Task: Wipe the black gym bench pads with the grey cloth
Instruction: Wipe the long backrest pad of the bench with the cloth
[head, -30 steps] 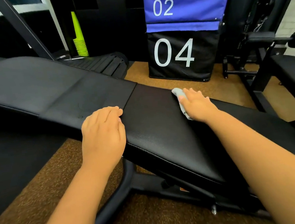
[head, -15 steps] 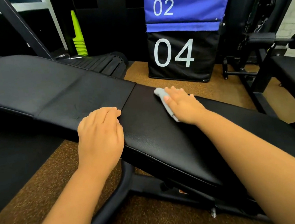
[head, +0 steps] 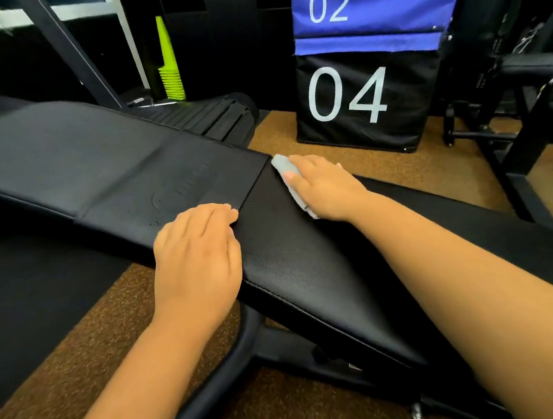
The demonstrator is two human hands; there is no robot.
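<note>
- Right hand [head: 326, 188] is laid flat on the grey folded cloth [head: 283, 167], fingers pretty much straight and together, pressing it down rather than gripping it. Only the front corner and a thin strip along the thumb side of the cloth show; the rest is under the palm.
- That cloth sits on the nearer black leather-look bench pad [head: 295, 265], right at its far end, just beside the seam where it meets the second pad.
- Left hand [head: 197, 256] is palm-down and relaxed, fingers loosely together, holding nothing. It rests across the near edge of the bench, fingertips [head: 230, 212] landing about on that same seam.
- The two hands are near each other, with the cloth hand further out and the bare stretch of pad between them.
- The longer black padded backrest section [head: 91, 168] runs off beyond the left hand and away to that side, with faint swirly marks on its surface just ahead of the left fingers.
- Under both forearms you can see the black tubular steel bench frame [head: 219, 384] on brown speckled rubber flooring [head: 63, 378].
- Past the right hand there's a stack of soft plyo boxes [head: 365, 61], black one marked 04, blue one marked 02, green on top.
- Beyond the left hand, a stack of neon yellow-green cones [head: 169, 63].
</note>
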